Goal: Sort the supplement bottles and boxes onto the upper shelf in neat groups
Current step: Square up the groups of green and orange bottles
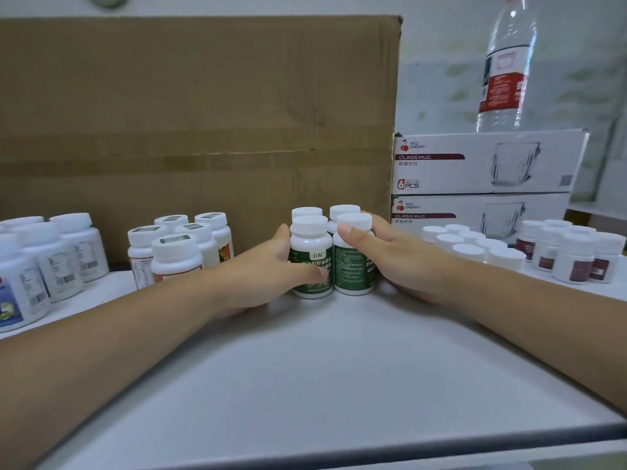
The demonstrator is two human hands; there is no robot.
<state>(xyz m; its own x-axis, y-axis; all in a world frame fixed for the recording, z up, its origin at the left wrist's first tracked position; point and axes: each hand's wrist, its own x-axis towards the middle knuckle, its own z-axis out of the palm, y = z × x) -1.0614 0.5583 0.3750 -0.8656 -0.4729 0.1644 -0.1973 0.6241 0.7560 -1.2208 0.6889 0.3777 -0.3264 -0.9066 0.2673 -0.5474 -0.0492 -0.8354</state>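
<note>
Several white-capped bottles with green labels point(314, 262) stand bunched together at the middle of the white shelf point(305, 368). My left hand point(271, 269) cups the left side of the bunch, its thumb lying across the front bottle's label. My right hand point(390, 256) wraps the right side, thumb on the front right bottle's shoulder below its cap point(354, 220). The fingers of both hands are hidden behind the bottles.
A large cardboard box point(196, 130) walls off the back. Orange-labelled bottles point(176, 249) and blue-labelled bottles point(40, 266) stand at left. At right are white-capped bottles point(471, 245), dark-red-labelled bottles point(573, 259), two stacked glass-mug boxes point(481, 164) and a water bottle point(505, 69) on top.
</note>
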